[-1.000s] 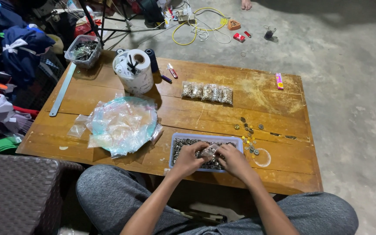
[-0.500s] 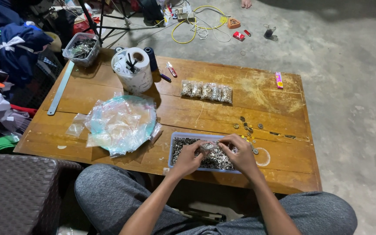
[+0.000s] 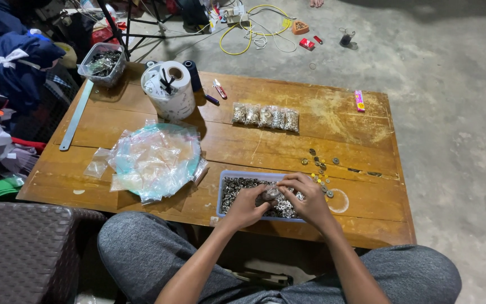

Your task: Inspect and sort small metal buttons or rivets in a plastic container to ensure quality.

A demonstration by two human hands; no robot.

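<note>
At the left edge of the wooden table (image 3: pixel 333 121) a long metal ruler (image 3: pixel 75 116) is lying lengthwise, with a clear tub (image 3: pixel 102 62) of dark small parts sitting at the far corner beside it. Right of the ruler, a heap of clear plastic bags (image 3: pixel 153 159) is spreading over the boards, and behind it a white roll (image 3: pixel 171 90) is standing upright with dark tools sticking out of its core. Further right, a row of small filled packets (image 3: pixel 265 116) is lying side by side near mid-table.

At the near edge, a blue tray (image 3: pixel 224 188) of small metal rings is sitting in front of the person. The left hand (image 3: pixel 247 206) is curling over the tray, fingers closed on a small packet (image 3: pixel 271 195) of rings. The right hand (image 3: pixel 307 198) is meeting it from the other side, fingers narrowed and pinching at the same packet; whether the packet is sealed cannot be made out.

Just right of the tray, loose rings (image 3: pixel 319 166) are lying scattered, and a pink lighter (image 3: pixel 359 100) is resting near the far right edge.
</note>
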